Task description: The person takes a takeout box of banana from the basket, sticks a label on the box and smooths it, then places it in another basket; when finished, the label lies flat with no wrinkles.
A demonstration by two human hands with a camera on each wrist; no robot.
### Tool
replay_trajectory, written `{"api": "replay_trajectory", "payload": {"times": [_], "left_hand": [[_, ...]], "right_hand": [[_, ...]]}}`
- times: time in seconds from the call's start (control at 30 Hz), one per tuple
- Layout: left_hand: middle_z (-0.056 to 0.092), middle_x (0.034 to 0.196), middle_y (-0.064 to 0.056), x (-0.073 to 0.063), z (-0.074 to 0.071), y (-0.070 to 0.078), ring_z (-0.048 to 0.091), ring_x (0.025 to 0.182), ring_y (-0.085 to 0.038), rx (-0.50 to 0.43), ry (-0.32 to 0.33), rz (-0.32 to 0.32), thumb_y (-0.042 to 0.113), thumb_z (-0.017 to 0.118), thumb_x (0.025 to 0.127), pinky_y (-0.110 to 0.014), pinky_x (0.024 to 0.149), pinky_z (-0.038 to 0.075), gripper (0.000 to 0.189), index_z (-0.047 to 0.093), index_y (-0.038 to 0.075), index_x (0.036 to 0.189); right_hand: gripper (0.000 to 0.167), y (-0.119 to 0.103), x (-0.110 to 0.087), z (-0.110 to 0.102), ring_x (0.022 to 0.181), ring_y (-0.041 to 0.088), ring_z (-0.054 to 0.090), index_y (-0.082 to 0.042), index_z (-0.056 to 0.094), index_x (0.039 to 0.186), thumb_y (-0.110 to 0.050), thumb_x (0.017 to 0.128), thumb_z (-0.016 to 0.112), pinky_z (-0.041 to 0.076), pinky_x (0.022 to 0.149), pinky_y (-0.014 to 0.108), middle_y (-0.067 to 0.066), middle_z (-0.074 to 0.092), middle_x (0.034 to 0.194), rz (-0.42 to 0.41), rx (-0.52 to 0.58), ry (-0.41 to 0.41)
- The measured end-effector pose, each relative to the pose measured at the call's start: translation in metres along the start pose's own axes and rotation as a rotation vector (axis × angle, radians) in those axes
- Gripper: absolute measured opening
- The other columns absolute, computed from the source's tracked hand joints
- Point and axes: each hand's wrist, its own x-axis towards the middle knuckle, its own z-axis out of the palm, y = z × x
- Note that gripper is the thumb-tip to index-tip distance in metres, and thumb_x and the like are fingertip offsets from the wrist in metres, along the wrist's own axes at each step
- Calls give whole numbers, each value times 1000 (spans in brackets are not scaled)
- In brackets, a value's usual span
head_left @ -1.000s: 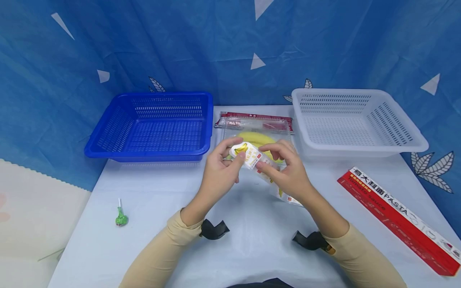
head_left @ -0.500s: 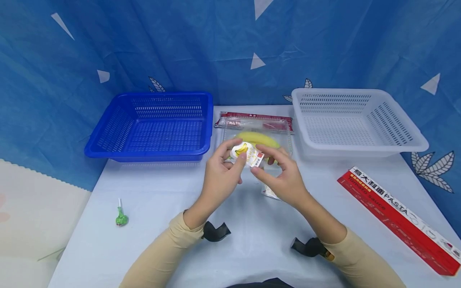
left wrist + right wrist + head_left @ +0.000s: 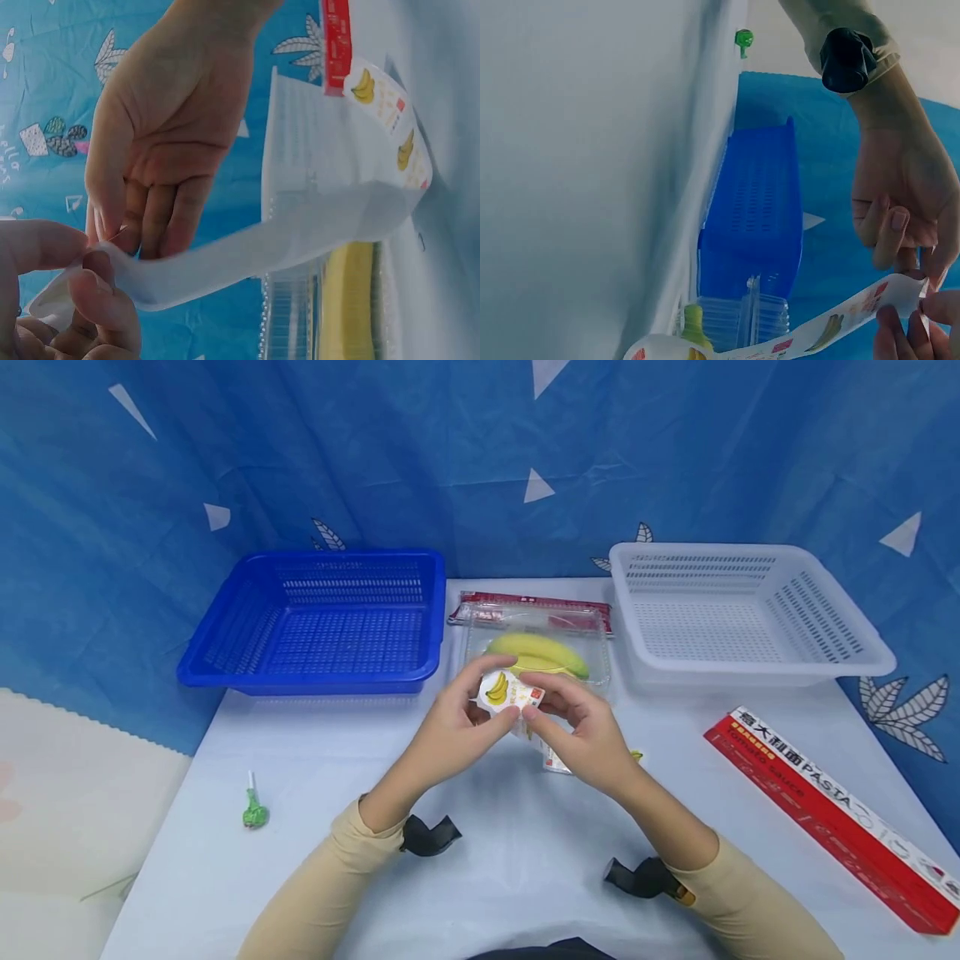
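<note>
A strip of white labels printed with bananas [image 3: 512,692] is held over the table between both hands. My left hand [image 3: 447,731] grips one end, thumb in front and fingers behind. My right hand [image 3: 588,735] pinches the strip close to the left fingertips. In the left wrist view, the backing of the label strip [image 3: 225,262] curves down to the table. Its printed face [image 3: 821,334] shows in the right wrist view. Just beyond the hands, a yellow banana [image 3: 543,652] lies in a clear plastic box [image 3: 604,662], partly hidden by the fingers.
A blue basket [image 3: 311,681] stands at the back left, and a white basket [image 3: 757,667] at the back right. Red packets [image 3: 540,602] lie behind the plastic box. A red pasta box [image 3: 832,818] lies at right, a green lollipop [image 3: 255,814] at left.
The right hand has shifted slightly left and down, its fingertips now meeting the left thumb. The label end has turned more toward the head camera. The strip's trailing part has swung beneath the right hand.
</note>
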Motion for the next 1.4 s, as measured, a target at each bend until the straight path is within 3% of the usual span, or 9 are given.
{"api": "replay_trajectory", "payload": {"times": [0.23,0.37,0.53,0.83,1.13,1.4], "left_hand": [[60,113,-6,-2,-6,-1,55,68,-18,-32,-63,-45,17,69,94,-26,58,50,52,49,19,142],[60,114,-5,-2,-10,-1,55,61,-18,-39,-93,-82,17,72,92,-26,53,49,57,47,22,143],[61,108,-7,-3,-13,-2,56,52,-20,-50,-115,-128,17,75,89,-26,47,46,62,47,28,143],[62,112,-5,-3,-15,-5,58,52,-21,-6,-114,-134,18,77,88,-31,46,49,62,48,25,143],[62,99,-8,-6,-14,-7,55,52,-16,18,-103,-126,18,75,89,-30,45,48,56,51,26,139],[64,108,-6,-8,-14,-9,57,64,-16,53,-79,-116,14,78,86,-27,53,50,58,52,24,137]], "right_hand": [[40,0,1,4,107,8,67,5,57,132,8,92,62,56,90,24,20,58,131,16,44,-7],[37,-1,2,5,102,9,68,6,58,129,8,93,60,57,84,22,21,59,131,33,70,-8],[34,-2,3,4,97,9,67,4,60,129,4,96,59,57,78,25,18,60,130,106,85,-14],[32,-5,5,5,85,14,68,2,60,129,-2,97,59,57,75,24,14,61,126,219,105,-6],[32,-5,4,8,78,22,65,-1,62,128,-2,96,62,57,70,24,13,61,117,187,60,32],[31,-4,5,6,84,16,63,1,63,126,0,95,62,55,70,22,6,63,114,163,79,57]]}}
